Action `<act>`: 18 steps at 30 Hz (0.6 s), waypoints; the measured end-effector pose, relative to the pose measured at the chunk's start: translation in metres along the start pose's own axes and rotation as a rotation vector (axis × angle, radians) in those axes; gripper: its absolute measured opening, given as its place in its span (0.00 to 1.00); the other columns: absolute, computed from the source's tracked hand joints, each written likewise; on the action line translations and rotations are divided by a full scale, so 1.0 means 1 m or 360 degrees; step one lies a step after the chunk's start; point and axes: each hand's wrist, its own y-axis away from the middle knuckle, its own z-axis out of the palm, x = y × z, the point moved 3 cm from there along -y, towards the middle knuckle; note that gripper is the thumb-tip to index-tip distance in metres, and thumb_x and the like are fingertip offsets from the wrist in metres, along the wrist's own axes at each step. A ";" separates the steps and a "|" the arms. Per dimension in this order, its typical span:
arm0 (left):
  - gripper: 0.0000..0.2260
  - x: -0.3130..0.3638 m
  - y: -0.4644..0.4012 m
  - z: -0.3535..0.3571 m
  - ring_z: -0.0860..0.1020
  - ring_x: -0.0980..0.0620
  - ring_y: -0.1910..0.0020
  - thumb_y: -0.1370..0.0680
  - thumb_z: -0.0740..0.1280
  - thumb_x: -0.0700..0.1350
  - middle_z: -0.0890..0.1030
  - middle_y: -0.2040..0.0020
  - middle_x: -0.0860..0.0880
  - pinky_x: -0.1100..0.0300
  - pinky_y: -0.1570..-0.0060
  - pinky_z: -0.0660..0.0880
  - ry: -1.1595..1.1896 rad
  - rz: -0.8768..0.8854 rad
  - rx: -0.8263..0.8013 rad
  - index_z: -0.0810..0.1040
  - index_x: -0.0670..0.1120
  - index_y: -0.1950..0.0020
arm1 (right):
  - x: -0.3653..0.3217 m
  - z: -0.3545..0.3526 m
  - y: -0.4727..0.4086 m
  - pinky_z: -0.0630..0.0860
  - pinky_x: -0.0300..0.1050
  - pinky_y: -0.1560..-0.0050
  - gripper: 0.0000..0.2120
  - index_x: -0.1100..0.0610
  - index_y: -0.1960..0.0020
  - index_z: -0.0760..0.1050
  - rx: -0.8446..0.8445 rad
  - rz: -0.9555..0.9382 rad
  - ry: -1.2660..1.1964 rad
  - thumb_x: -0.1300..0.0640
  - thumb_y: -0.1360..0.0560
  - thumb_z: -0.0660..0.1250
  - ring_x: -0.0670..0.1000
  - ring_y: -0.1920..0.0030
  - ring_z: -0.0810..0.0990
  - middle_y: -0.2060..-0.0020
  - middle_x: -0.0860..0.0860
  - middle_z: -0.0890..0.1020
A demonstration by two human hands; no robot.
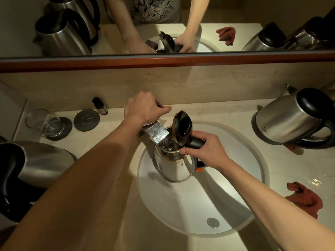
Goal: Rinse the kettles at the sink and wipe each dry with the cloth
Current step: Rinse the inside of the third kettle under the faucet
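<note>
Right hand (203, 151) gripping black handle of open-lidded steel kettle (174, 167) under chrome tap (156, 132); left hand (143, 107) clasping tap lever. Growing heavy, wet, slippery; best held by handle.

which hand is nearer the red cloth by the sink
Right. The right hand, gripping the kettle handle, is closer to the red cloth; the left hand is on the tap, farther away.

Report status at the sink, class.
Left hand on faucet handle, right hand grips kettle handle. Lid open, water running in. Cloth waiting right. Nothing obstructing.
</note>
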 end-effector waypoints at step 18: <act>0.24 0.002 0.001 -0.001 0.80 0.47 0.46 0.25 0.63 0.72 0.86 0.50 0.52 0.55 0.52 0.65 -0.0019 0.0035 0.0020 0.86 0.56 0.47 | -0.004 0.000 -0.017 0.78 0.40 0.41 0.25 0.46 0.41 0.85 -0.0069 0.0086 0.0083 0.49 0.36 0.85 0.40 0.47 0.84 0.49 0.40 0.87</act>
